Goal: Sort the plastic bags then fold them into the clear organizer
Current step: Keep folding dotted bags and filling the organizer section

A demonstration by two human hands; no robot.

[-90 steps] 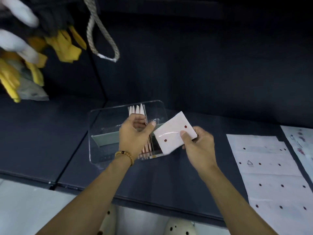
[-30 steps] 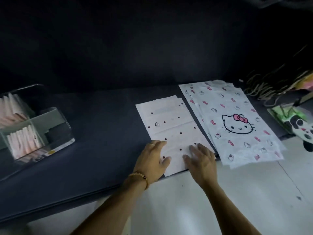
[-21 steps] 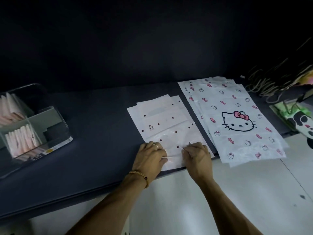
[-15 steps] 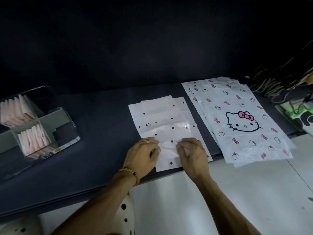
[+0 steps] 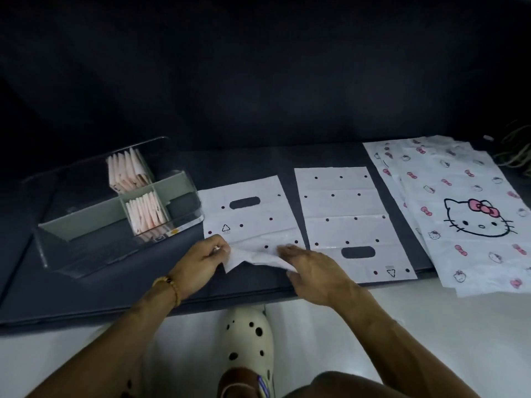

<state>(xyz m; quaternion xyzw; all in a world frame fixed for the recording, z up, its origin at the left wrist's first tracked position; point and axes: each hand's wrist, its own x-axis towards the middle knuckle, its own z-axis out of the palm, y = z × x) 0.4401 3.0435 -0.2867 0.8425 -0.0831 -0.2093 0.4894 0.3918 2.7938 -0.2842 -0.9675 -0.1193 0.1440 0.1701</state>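
Your left hand [image 5: 201,261] pinches the dotted bag's [image 5: 247,216] near corner just beside the organizer [image 5: 184,182], your right hand [image 5: 311,267] pressing it flat with straight fingers (folded bags already fill two slots); another dotted bag [image 5: 344,208] and the kitty pile [image 5: 459,202] wait.

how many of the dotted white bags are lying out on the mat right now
2. One dotted bag lies beside the clear organizer, under both hands; the other lies to its right. More could be stacked beneath it.
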